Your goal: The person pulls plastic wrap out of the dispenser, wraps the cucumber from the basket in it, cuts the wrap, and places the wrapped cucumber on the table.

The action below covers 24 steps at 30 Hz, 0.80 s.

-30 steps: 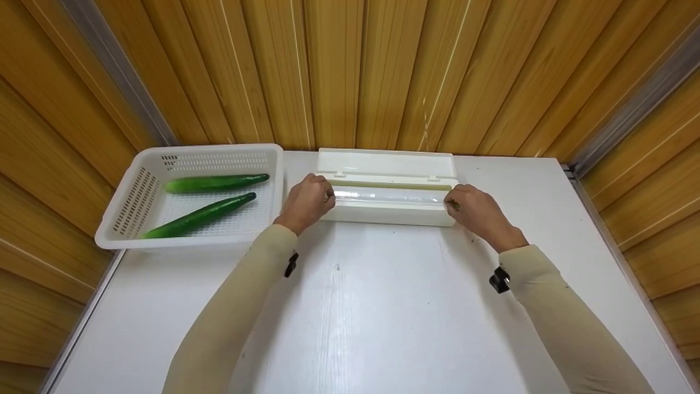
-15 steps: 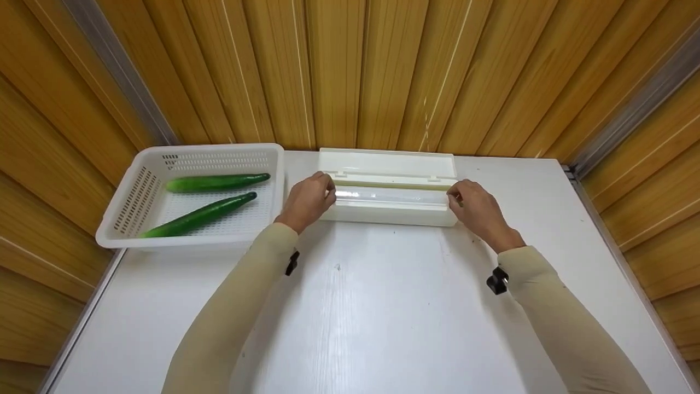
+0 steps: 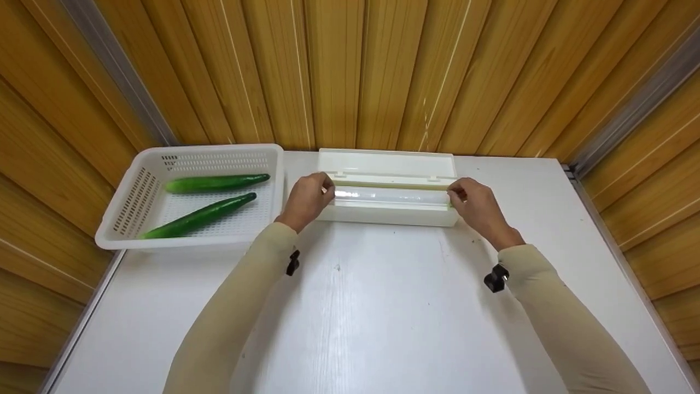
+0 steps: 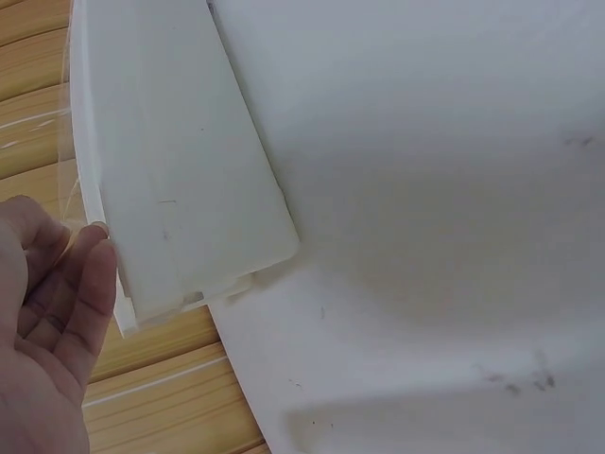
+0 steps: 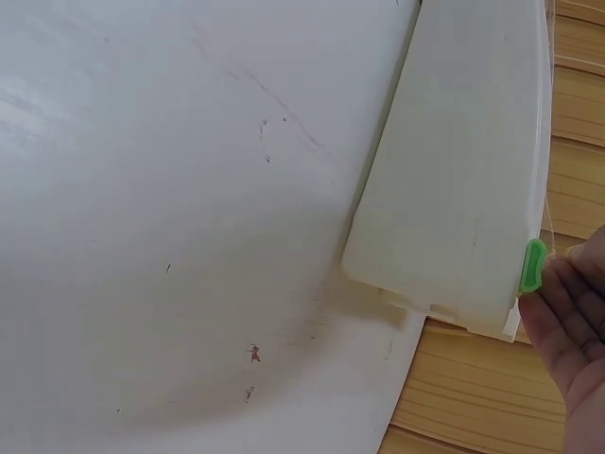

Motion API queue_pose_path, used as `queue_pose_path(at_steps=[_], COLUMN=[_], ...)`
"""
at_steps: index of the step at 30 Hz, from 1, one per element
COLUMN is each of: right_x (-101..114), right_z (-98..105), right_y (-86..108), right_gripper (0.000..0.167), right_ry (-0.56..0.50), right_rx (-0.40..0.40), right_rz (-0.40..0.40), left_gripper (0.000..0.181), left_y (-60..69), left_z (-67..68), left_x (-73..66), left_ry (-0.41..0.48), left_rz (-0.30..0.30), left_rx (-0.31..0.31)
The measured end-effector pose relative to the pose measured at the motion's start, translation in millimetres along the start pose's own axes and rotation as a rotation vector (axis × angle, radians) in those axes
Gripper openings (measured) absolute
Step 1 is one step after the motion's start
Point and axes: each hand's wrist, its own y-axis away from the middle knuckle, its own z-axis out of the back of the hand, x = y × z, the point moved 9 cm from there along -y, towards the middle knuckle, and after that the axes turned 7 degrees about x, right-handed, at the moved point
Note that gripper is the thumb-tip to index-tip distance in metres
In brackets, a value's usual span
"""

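Observation:
A long white box [image 3: 383, 214] stands near the back edge with its lid [image 3: 385, 163] raised. Clear plastic film [image 3: 391, 195] stretches across its top between the two hands. My left hand [image 3: 307, 200] pinches the film at the box's left end; in the left wrist view the left hand [image 4: 57, 322] has its fingertips together at the film's edge. My right hand [image 3: 478, 209] pinches the film at the right end. A small green piece [image 5: 532, 267] on the box touches the fingers of the right hand [image 5: 575, 317] in the right wrist view.
A white perforated basket [image 3: 188, 241] at the left holds two cucumbers, one [image 3: 219, 183] behind the other [image 3: 199, 216]. The white table [image 3: 372, 317] meets a wood-patterned wall [image 3: 383, 71] at the back, with similar panels on both sides.
The right hand has shifted slightly up at the box's right end. The left hand has hardly moved, and the film is still held between them. Basket and cucumbers are unchanged.

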Motion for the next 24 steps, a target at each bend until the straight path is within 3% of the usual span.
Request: queue_pose_path(at_steps=[10, 16, 24], right_x=[-5.1, -7.7, -5.5], right_z=[3.0, 2.2, 3.6], right_y=[2.0, 1.7, 0.8], right_gripper=[0.016, 0.016, 0.019], right_ry=[-0.127, -0.194, -0.131], right_rx=[0.012, 0.018, 0.057], right_rz=[-0.086, -0.092, -0.043], left_gripper=[0.008, 0.008, 0.011], left_y=[-3.3, -3.4, -1.5], left_z=[1.9, 2.1, 6.0], left_x=[-0.8, -1.1, -0.7], left_ry=[0.053, 0.099, 0.123], left_rz=[-0.036, -0.023, -0.022], left_rx=[-0.055, -0.059, -0.071])
